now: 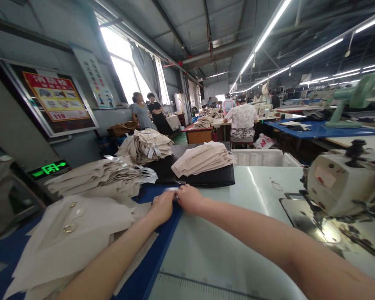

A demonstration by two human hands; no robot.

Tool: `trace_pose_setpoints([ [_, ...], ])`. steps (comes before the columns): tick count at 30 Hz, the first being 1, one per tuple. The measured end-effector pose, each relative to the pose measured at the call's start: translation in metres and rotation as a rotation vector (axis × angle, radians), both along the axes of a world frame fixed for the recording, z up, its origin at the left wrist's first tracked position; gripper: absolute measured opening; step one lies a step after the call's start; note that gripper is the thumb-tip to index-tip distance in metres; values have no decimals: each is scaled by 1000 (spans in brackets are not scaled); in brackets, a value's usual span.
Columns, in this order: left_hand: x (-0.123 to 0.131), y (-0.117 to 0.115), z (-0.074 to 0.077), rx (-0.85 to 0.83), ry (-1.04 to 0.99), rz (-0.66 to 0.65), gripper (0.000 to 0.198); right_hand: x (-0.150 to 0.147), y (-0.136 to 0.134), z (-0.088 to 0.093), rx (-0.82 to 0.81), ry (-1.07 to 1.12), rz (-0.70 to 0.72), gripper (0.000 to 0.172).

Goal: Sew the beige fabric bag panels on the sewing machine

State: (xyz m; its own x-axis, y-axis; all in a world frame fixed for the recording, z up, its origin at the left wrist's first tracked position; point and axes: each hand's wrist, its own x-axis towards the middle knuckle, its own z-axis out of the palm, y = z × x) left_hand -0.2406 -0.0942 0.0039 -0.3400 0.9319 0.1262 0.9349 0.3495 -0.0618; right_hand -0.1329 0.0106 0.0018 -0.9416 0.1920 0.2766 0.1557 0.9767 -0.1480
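My left hand (163,206) and my right hand (189,198) meet in front of me, over the edge of the blue board (167,237). Both are closed, fingers curled, around something small; a whitish strip (172,189) shows at the fingertips, too little of it to name. Left of my hands, beige fabric pieces (93,221) lie stacked, the top one carrying a gold ring (69,228). Just beyond them rests a black padded slab (206,179) with a pile of folded beige pieces (204,158) on it.
More beige bundles (146,146) with whitish strips are heaped at the left. A sewing machine (346,183) stands at the right of the pale tabletop (237,241). Behind the table is a white plastic bin (259,158). Other people sit or stand farther off.
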Motion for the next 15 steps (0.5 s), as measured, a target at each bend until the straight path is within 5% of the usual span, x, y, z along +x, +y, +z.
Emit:
trace_pose_setpoints([
  [7,2,2,-6,38,-70,69,56,30,9,6,-84,19,-28,31],
  [15,12,-4,0,67,-76,88,63,105,11,-9,-208,88,-46,36],
])
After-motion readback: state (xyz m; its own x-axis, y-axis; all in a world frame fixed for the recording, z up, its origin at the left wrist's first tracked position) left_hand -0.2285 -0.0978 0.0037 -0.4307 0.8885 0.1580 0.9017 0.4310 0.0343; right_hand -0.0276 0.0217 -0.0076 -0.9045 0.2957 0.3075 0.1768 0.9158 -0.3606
